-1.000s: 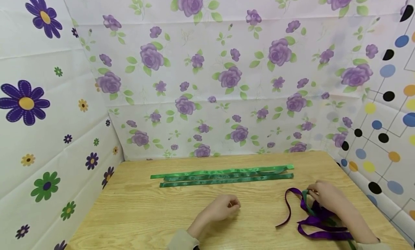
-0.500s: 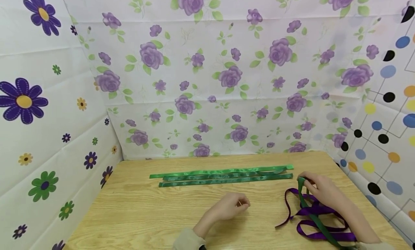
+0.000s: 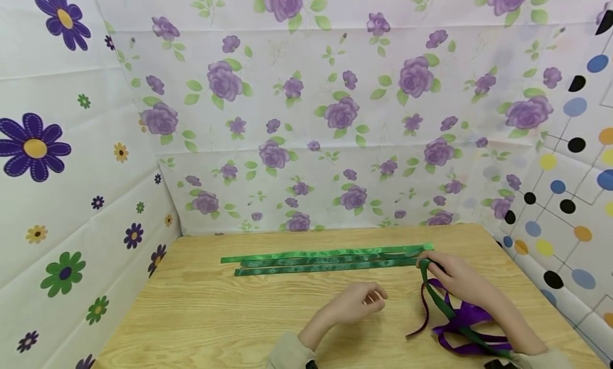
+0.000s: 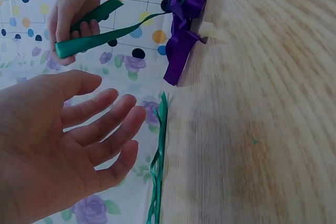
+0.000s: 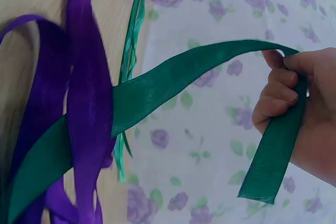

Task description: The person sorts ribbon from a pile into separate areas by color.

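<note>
Three green ribbons (image 3: pixel 330 260) first, laid lengthwise toward the far side of the bench (image 3: pixel 215 316), roughly parallel; rearmost one brighter. Best left undisturbed.

Next, left hand (image 3: pixel 356 302): released, fingers loosely bent, nothing in them, held above the bench in front of the row. Would serve better, I judge, pinning the purple down.

Right of that, purple ribbon (image 3: pixel 466 316), heaped in loops on the bench, one end trailing out on its left side. Per the right wrist view, a purple band crosses over the held green ribbon (image 3: pixel 439 301), with another purple loop under it. Looks like a loose crossing; cannot tell whether anything is knotted.

Farthest right, right hand (image 3: pixel 462 278): grasping the held green ribbon near one end, between thumb and fingers, short tail hanging past the grip; the rest runs back into the purple loops. Step in hand seems to be getting green clear of purple. Ease it out along its own length, slowly; a sharp tug could tighten the loops or drag the whole heap. Should it bind, lift the crossing band off with the left hand rather than pull harder. Mind the row's right end, close by the right hand in the head view: a swinging tail might snag it.
</note>
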Tool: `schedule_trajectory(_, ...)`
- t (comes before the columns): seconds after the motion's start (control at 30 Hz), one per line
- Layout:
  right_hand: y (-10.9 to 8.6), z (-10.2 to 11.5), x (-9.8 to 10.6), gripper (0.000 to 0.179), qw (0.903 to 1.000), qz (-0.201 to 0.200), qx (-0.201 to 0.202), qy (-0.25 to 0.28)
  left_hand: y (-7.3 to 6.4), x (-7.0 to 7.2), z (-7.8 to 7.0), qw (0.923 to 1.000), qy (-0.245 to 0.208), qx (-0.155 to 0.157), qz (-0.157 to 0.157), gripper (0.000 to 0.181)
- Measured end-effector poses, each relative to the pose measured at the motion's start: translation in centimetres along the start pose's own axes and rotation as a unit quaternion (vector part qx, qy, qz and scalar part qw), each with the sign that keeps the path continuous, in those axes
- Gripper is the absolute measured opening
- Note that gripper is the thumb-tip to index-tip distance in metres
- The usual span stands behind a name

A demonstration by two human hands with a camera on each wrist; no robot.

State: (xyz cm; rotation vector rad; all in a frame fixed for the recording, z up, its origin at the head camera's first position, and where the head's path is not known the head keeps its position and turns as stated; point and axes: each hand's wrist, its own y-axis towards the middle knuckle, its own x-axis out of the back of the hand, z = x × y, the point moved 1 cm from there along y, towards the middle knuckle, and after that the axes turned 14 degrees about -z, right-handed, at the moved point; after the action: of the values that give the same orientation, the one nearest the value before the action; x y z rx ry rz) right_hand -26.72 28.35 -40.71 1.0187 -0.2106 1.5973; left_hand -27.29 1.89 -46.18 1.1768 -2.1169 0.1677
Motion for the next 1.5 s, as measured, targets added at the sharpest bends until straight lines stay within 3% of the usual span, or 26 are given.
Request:
schedule_trajectory(0.23,0.6,1.7,-1.2,0.021,0.9969,0.026,0.047,0.057,0.3,-0.2,-0.7,0.9992,-0.040,0.006,0.004,0.043)
schedule_trajectory(0.37,1.0,2.5,-1.9,0.019,0.9888,0.050,0.087,0.110,0.5,-0.1,-1.2,0.9926,-0.111,0.011,0.046,0.051)
schedule_trajectory(0.5,1.0,3.3,-2.4,0.020,0.9785,0.067,0.108,0.162,0.5,0.1,-1.7,0.9750,-0.203,0.020,0.087,0.051)
schedule_trajectory(0.67,1.0,4.0,-2.8,0.025,0.9686,0.077,0.121,0.203,0.3,0.4,-2.0,0.9589,-0.270,0.005,0.087,0.044)
schedule_trajectory(0.83,0.8,3.9,-2.2,0.034,0.9583,0.066,0.133,0.244,-0.3,0.6,-1.8,0.9196,-0.382,-0.036,0.085,0.040)
schedule_trajectory(0.9,0.6,3.8,-1.8,0.035,0.9609,0.047,0.114,0.248,-0.6,0.9,-1.5,0.9095,-0.406,-0.048,0.076,0.039)
schedule_trajectory(1.2,0.2,2.2,0.1,0.025,0.9750,-0.025,0.022,0.220,-1.6,3.7,0.5,0.9038,-0.424,-0.052,0.031,0.042)
schedule_trajectory(1.37,-0.2,0.5,0.9,0.022,0.9819,-0.045,-0.032,0.181,-2.6,6.0,1.8,0.9106,-0.409,-0.056,-0.002,0.031)
schedule_trajectory(1.5,-0.2,-0.6,1.1,0.023,0.9864,-0.060,-0.050,0.145,-3.5,7.8,3.0,0.9164,-0.396,-0.056,-0.015,0.016)
